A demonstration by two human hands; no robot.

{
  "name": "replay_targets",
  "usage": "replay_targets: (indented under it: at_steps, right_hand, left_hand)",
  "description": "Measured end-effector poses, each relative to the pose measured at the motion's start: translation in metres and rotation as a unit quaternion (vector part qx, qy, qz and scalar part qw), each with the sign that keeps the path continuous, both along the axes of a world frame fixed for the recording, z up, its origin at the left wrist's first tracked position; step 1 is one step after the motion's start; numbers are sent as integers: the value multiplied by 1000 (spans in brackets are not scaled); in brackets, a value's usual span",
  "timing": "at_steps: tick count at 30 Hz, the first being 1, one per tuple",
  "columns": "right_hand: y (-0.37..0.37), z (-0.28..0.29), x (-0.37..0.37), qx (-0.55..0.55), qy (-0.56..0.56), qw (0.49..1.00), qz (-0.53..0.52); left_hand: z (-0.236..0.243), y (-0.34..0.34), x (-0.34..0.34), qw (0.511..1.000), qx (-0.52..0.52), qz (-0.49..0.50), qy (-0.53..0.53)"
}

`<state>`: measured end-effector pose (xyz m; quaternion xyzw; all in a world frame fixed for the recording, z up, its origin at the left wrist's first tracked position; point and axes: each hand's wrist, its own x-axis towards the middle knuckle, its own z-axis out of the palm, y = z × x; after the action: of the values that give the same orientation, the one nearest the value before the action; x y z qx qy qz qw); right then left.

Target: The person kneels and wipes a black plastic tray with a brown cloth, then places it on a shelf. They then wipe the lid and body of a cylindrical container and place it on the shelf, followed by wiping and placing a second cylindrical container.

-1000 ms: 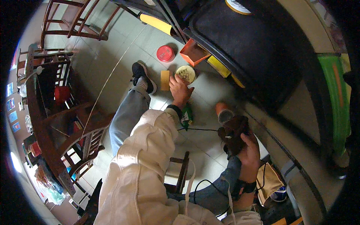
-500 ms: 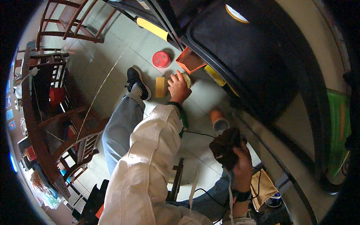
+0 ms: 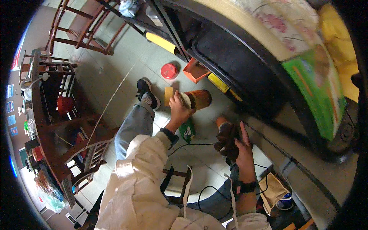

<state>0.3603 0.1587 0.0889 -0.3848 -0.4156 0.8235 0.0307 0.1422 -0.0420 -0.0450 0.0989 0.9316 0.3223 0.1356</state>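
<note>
My left hand (image 3: 179,110) is closed round the near rim of an orange-brown cylindrical canister (image 3: 201,99), which is tilted on its side over the tiled floor. Its pale round end faces my palm. Beside my fingers lies a yellow rectangular block (image 3: 168,95). My right hand (image 3: 245,154) grips a dark brown, crumpled cloth-like thing (image 3: 228,141), with the thumb and a finger raised along its side. Partly hidden behind that bundle is an orange cup-like cylinder (image 3: 221,121). A red round lid (image 3: 169,71) lies on the floor farther off, near an orange open box (image 3: 196,70).
A black shelf unit (image 3: 237,57) runs along the right, with a green packet (image 3: 316,92) on it. Wooden chairs (image 3: 82,28) and a wooden table (image 3: 48,153) stand at the left. A black cable (image 3: 188,145) crosses the floor beside a green packet (image 3: 187,132).
My left hand has drawn back slightly, tipping the canister so its long side shows. My right hand has turned, its thumb and finger lifting. The view has shifted, showing more of the shelf top.
</note>
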Motion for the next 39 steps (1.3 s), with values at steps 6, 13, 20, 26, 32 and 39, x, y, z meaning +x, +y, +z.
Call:
replay_targets:
  at_steps: [6,13,20,26,32,39]
  right_hand:
    - [-4,-45,23,151,-62,986,44]
    - [-43,46,21,-55,102,979,-165]
    - [-98,108,62,-54,266,960,-73]
    - [-140,119,64,-41,345,936,-60]
    - [-161,128,63,-107,420,897,-87]
    - [-164,122,73,-77,382,913,-123]
  left_hand:
    - [118,-30,-1,984,113,-133,34]
    - [265,-58,17,927,229,-297,-25]
    - [359,-70,39,868,266,-418,-36]
    - [382,-78,64,829,478,-283,-63]
    - [363,-71,99,768,586,-235,-108]
    - [360,-70,139,773,575,-228,-140]
